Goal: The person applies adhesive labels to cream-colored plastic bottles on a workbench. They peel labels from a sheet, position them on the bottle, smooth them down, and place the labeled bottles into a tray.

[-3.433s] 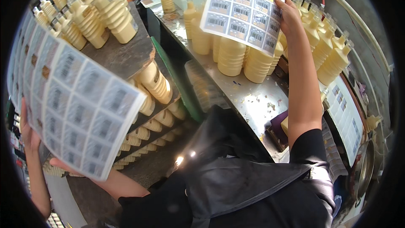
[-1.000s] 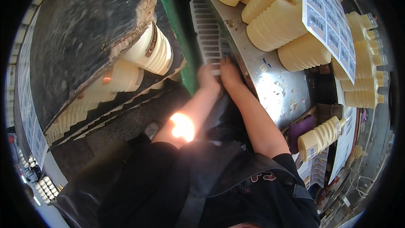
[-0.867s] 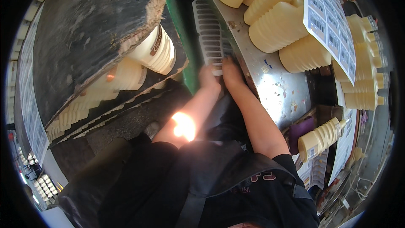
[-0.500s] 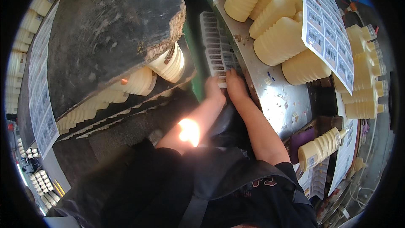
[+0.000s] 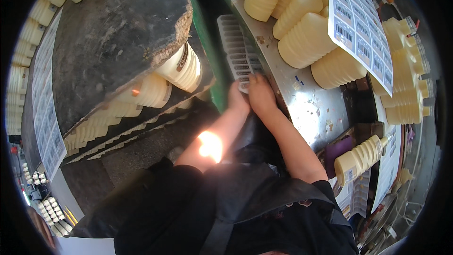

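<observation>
Ahead of me, in the gap between a dark board and a metal bench, lies a long white plastic tray (image 5: 230, 33) divided into rows of small slots. Its near part holds small dark items (image 5: 241, 67) in the slots. My left hand (image 5: 239, 98) closes on the near left corner of the tray. Bent over the near right edge are the fingers of my right hand (image 5: 261, 90), partly covering the slots. How far each thumb reaches under the tray is hidden.
Cream plastic bottles (image 5: 306, 40) stand on the metal bench (image 5: 302, 99), with a label sheet (image 5: 361, 21) over them. Left is a black board (image 5: 113, 28) with a splintered edge and bottles (image 5: 184, 68) beneath. One bottle (image 5: 358, 159) lies at lower right.
My right hand has come farther over the tray, fingers now bent on its near edge. The near slots now look offset from the far ones. The whole view has shifted slightly.
</observation>
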A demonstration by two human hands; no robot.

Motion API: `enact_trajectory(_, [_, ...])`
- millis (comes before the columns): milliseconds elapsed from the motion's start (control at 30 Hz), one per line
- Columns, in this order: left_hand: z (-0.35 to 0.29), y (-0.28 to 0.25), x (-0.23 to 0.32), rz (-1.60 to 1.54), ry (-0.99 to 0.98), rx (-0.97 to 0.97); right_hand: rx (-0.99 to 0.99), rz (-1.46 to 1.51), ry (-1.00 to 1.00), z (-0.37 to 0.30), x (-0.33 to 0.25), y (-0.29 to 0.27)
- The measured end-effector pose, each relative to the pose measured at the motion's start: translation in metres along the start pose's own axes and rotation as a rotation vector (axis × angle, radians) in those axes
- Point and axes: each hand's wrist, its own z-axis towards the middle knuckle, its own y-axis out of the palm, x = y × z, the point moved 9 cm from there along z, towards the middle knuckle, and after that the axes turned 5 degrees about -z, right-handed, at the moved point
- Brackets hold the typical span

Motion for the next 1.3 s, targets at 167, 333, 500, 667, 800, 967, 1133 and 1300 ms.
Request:
enact_trajectory(167, [-0.021, 0.008, -0.007, -0.052, -0.149, -0.002, 0.059, 0.008, -0.153, -0.018, -0.022, -0.025])
enact_trajectory(333, [-0.025, 0.026, 0.001, -0.014, -0.077, -0.070, 0.108, -0.185, -0.193, -0.014, -0.022, -0.022])
enact_trajectory(500, [-0.024, 0.027, 0.009, 0.040, 0.025, -0.051, 0.069, -0.081, -0.010, -0.008, -0.010, -0.018])
enact_trajectory(667, [-0.020, 0.022, 0.007, -0.068, -0.042, -0.086, 0.211, 0.174, -0.023, -0.008, -0.009, -0.037])
enact_trajectory(800, [-0.013, 0.013, 0.005, -0.061, -0.059, -0.028, 0.161, 0.383, 0.129, -0.005, 0.007, -0.029])
enact_trajectory(967, [-0.012, 0.011, 0.009, -0.029, 0.015, -0.014, 0.072, 0.398, 0.227, -0.007, 0.013, -0.019])
enact_trajectory(1133, [-0.009, 0.016, 0.011, -0.034, -0.053, -0.134, 0.186, 0.315, -0.077, -0.014, -0.009, -0.036])
enact_trajectory(1300, [-0.006, 0.001, 0.013, 0.069, 0.028, -0.027, 0.135, 0.202, -0.114, -0.014, -0.013, -0.023])
